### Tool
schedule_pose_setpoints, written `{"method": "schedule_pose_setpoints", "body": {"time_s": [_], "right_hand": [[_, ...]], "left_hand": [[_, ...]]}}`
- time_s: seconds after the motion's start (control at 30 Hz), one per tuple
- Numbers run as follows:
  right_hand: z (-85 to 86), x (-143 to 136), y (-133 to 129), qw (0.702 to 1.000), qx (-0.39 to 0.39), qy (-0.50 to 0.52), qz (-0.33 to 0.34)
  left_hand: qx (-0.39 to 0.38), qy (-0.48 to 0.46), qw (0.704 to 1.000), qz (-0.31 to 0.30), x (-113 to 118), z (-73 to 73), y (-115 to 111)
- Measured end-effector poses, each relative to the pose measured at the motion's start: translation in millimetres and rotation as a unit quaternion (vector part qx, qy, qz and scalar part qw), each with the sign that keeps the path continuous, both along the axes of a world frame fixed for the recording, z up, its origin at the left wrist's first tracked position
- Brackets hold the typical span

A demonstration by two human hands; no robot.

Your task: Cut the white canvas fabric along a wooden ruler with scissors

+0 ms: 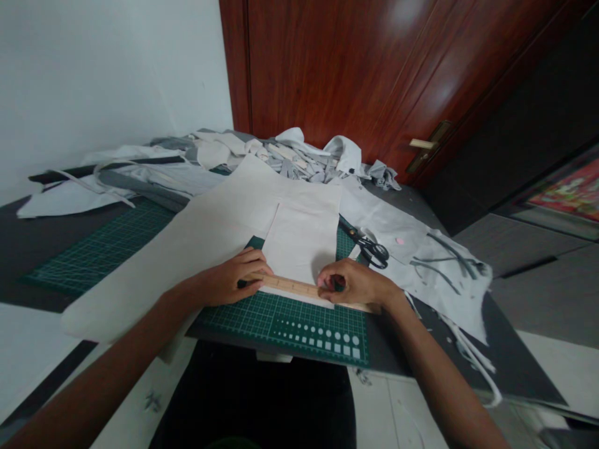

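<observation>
A wooden ruler lies across the lower edge of a white fabric piece, over a green cutting mat. At the ruler's left end, my left hand pinches it between thumb and fingers. My right hand is closed around the ruler farther right, its thumb and fingertips against the wood near the fabric's lower right corner. Part of the ruler passes beneath the right hand and shows again beyond it. Black-handled scissors lie just past the right hand.
Large pale fabric spreads to the left. White cloth with grey strips covers the right side. Fabric scraps are heaped at the back, before a brown door. Another green mat area shows at left.
</observation>
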State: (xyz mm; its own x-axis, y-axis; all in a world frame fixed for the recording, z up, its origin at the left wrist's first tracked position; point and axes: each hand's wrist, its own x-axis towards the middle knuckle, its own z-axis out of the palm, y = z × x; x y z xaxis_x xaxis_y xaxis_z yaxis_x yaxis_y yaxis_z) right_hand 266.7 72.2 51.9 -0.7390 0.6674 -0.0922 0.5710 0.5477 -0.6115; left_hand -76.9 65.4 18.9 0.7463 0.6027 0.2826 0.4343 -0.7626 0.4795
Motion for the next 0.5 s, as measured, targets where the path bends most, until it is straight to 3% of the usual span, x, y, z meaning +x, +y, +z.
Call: {"method": "schedule_pose_setpoints", "body": {"time_s": [0.5], "right_hand": [[1.1,2.1,0.6,1.000,-0.016,0.013,0.006]], "left_hand": [[0.001,0.013,1.000,-0.006,-0.6,1.6,-1.5]]}}
